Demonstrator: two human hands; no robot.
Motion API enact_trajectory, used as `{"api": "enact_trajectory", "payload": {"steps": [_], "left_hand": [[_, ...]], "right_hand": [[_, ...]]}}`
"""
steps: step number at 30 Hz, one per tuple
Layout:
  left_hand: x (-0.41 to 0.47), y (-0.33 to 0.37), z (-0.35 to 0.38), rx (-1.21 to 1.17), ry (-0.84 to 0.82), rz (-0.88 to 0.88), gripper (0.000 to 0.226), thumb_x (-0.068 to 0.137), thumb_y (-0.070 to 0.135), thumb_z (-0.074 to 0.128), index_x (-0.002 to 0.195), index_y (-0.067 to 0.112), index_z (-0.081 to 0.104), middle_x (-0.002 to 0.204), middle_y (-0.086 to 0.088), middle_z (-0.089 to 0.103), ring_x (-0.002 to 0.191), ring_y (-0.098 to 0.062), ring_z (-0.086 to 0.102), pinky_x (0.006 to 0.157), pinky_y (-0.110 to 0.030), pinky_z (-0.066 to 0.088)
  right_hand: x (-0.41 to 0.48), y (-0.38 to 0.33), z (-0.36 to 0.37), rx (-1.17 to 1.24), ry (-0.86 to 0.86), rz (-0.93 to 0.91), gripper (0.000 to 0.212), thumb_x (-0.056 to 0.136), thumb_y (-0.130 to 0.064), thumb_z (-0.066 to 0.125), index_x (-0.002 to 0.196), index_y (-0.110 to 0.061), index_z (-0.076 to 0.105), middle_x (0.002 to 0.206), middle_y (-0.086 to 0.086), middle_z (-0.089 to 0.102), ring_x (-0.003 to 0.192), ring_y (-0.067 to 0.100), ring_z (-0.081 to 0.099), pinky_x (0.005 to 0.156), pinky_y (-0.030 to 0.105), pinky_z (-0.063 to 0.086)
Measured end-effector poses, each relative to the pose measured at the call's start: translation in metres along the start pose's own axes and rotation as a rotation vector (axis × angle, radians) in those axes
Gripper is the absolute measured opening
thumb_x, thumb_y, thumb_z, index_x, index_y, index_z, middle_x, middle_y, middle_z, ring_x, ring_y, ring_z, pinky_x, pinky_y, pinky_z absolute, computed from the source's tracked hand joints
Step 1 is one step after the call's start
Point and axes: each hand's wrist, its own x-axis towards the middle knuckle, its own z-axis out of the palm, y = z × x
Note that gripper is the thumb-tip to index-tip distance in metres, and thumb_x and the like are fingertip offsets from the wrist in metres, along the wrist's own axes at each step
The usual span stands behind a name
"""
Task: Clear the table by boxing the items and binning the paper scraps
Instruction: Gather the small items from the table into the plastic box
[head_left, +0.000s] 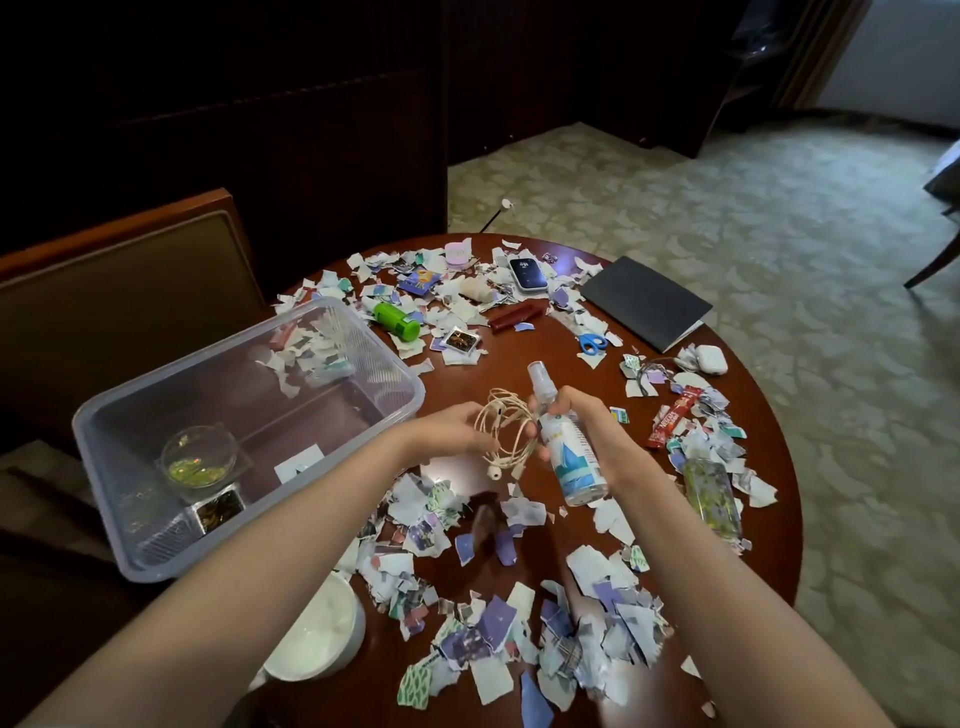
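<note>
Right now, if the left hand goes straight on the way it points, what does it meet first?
Probably the spray bottle in the right hand, just past the cable coil the left hand holds; depth is unclear.

This looks like a living room, at home or perhaps in a hotel. A round polished table (524, 364) stands on patterned carpet (779, 218), with a padded chair (130, 270) beside it and dark wood panelling (234, 104) behind. What may be a curtain (810, 52) hangs in the dim far corner.
</note>
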Motion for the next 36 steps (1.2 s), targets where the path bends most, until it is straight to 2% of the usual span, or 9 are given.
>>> {"api": "enact_trajectory", "payload": {"steps": [2, 5, 8, 10, 14, 20, 23, 30, 36], "left_hand": [[0.000, 0.002, 0.001, -0.039, 0.004, 0.021, 0.041, 0.087, 0.007, 0.061, 0.124, 0.012, 0.045, 0.108, 0.000, 0.056, 0.103, -0.014, 0.052, 0.094, -0.026, 0.039], [0.000, 0.001, -0.002, -0.087, 0.006, 0.035, 0.045, 0.077, 0.020, 0.069, 0.119, 0.021, 0.053, 0.111, 0.000, 0.062, 0.104, -0.016, 0.057, 0.097, -0.034, 0.042], [-0.005, 0.004, -0.011, -0.276, -0.019, 0.068, 0.015, 0.087, 0.015, 0.061, 0.100, 0.021, 0.063, 0.091, -0.001, 0.070, 0.081, -0.016, 0.063, 0.073, -0.028, 0.048], [-0.013, 0.011, -0.021, -0.390, 0.015, 0.110, 0.012, 0.092, 0.010, 0.054, 0.099, 0.015, 0.063, 0.077, 0.002, 0.072, 0.067, -0.010, 0.064, 0.060, -0.021, 0.048], [-0.036, 0.016, -0.050, -0.481, -0.025, 0.148, 0.013, 0.093, 0.009, 0.052, 0.102, 0.009, 0.062, 0.076, 0.000, 0.073, 0.066, -0.008, 0.069, 0.068, -0.021, 0.056], [-0.073, -0.006, -0.093, -0.558, 0.122, 0.161, 0.016, 0.093, 0.002, 0.048, 0.105, 0.007, 0.058, 0.079, -0.004, 0.070, 0.067, -0.008, 0.070, 0.064, -0.019, 0.058], [-0.093, -0.027, -0.119, -0.575, 0.197, 0.144, 0.017, 0.092, 0.001, 0.048, 0.103, 0.007, 0.059, 0.082, -0.006, 0.068, 0.074, -0.011, 0.068, 0.072, -0.022, 0.057], [-0.141, -0.072, -0.170, -0.426, 0.436, 0.029, 0.013, 0.092, 0.002, 0.052, 0.092, 0.011, 0.060, 0.080, -0.003, 0.064, 0.062, -0.006, 0.066, 0.060, -0.017, 0.056], [-0.150, -0.114, -0.201, 0.094, 0.518, -0.125, 0.007, 0.090, 0.006, 0.059, 0.088, 0.011, 0.062, 0.085, -0.006, 0.063, 0.081, -0.018, 0.059, 0.069, -0.025, 0.046]], "right_hand": [[0.000, -0.001, 0.002, -0.059, 0.012, -0.018, 0.022, 0.063, -0.016, 0.050, 0.084, -0.012, 0.045, 0.064, 0.008, 0.053, 0.043, 0.014, 0.051, 0.043, 0.017, 0.046], [0.000, -0.006, 0.006, -0.117, -0.016, -0.018, 0.028, 0.059, -0.016, 0.055, 0.085, -0.012, 0.046, 0.064, 0.007, 0.055, 0.044, 0.013, 0.052, 0.044, 0.018, 0.046], [0.004, -0.011, 0.012, -0.035, -0.065, -0.037, 0.031, 0.054, -0.015, 0.057, 0.083, -0.010, 0.046, 0.063, 0.009, 0.055, 0.042, 0.014, 0.054, 0.042, 0.017, 0.048], [0.007, -0.014, 0.018, -0.029, -0.044, -0.061, 0.029, 0.055, -0.014, 0.057, 0.083, -0.011, 0.049, 0.064, 0.008, 0.056, 0.042, 0.013, 0.055, 0.041, 0.017, 0.048], [0.017, -0.020, 0.037, -0.070, 0.006, -0.075, 0.023, 0.060, -0.015, 0.051, 0.082, -0.010, 0.051, 0.063, 0.007, 0.057, 0.041, 0.013, 0.055, 0.040, 0.017, 0.048], [0.046, -0.026, 0.086, -0.163, 0.083, -0.063, 0.008, 0.081, -0.010, 0.049, 0.089, -0.010, 0.049, 0.064, 0.004, 0.057, 0.047, 0.015, 0.055, 0.042, 0.017, 0.047], [0.064, -0.029, 0.115, -0.080, 0.128, -0.031, 0.019, 0.084, -0.005, 0.047, 0.102, -0.011, 0.044, 0.074, 0.009, 0.056, 0.056, 0.018, 0.053, 0.046, 0.020, 0.050], [0.105, -0.025, 0.180, -0.200, 0.084, 0.134, 0.008, 0.086, -0.006, 0.052, 0.086, -0.011, 0.046, 0.070, 0.008, 0.050, 0.056, 0.017, 0.050, 0.046, 0.022, 0.051], [0.143, 0.003, 0.216, -0.524, 0.029, 0.248, 0.029, 0.082, -0.008, 0.056, 0.111, -0.010, 0.049, 0.094, 0.013, 0.055, 0.073, 0.022, 0.056, 0.063, 0.033, 0.051]]}}
